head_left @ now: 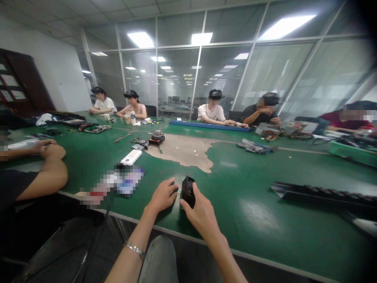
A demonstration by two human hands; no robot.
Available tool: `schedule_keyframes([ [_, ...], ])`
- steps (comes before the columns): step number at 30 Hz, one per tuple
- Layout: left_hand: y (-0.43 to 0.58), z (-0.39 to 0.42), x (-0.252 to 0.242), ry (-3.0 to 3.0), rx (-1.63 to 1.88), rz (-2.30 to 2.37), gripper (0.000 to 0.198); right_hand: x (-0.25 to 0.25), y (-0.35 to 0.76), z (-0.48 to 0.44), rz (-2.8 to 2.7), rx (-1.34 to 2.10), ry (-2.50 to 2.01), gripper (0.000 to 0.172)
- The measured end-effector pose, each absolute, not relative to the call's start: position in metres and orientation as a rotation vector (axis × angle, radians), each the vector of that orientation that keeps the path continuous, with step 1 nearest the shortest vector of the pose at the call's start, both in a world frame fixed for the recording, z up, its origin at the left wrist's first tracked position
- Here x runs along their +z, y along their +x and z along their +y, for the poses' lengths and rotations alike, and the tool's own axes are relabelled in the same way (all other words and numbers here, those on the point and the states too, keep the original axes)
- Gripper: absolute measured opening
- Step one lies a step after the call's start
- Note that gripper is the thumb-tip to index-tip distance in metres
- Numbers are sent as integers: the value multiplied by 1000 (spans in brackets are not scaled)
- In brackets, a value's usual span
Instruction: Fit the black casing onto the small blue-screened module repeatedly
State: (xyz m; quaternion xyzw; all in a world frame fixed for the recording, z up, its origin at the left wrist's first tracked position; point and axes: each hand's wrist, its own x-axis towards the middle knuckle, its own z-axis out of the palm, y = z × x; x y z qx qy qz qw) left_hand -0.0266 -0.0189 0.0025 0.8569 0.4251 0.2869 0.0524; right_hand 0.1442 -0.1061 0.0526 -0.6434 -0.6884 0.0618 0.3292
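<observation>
My right hand [203,210] grips a small black box-shaped device [187,190] just above the green table, thumb on the near side and fingers along the right. Openings or sockets show on its upper face; its exact kind is unclear. To the left, close to the device but apart from it, is my left hand [163,195] with curled fingers. Something small and dark shows at those fingertips, too hidden to name. A bracelet circles my left wrist.
A white power bank [131,157] and a blurred-out item [129,182] lie to the left, near a co-worker's arm [50,169]. Ahead are a brown bare patch [182,151] and electronic parts [157,137]. A long black strip [324,194] lies right, below a green basket [353,153].
</observation>
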Motion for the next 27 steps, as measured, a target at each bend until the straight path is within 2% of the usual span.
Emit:
schedule_keyframes([
  [5, -27, -17, 1, 2600, 868, 1283, 34, 60, 136, -107, -1827, 93, -1758, 70],
  [14, -27, -18, 2, 2588, 878, 1273, 33, 50, 139, -106, -1750, 203, -1549, 66],
  [20, -28, -19, 3, 2577, 879, 1277, 35, 46, 138, -108, -1576, 325, -1652, 76],
  [27, -26, -19, 6, 2597, 854, 1275, 33, 41, 128, -118, -1607, 191, -1757, 60],
])
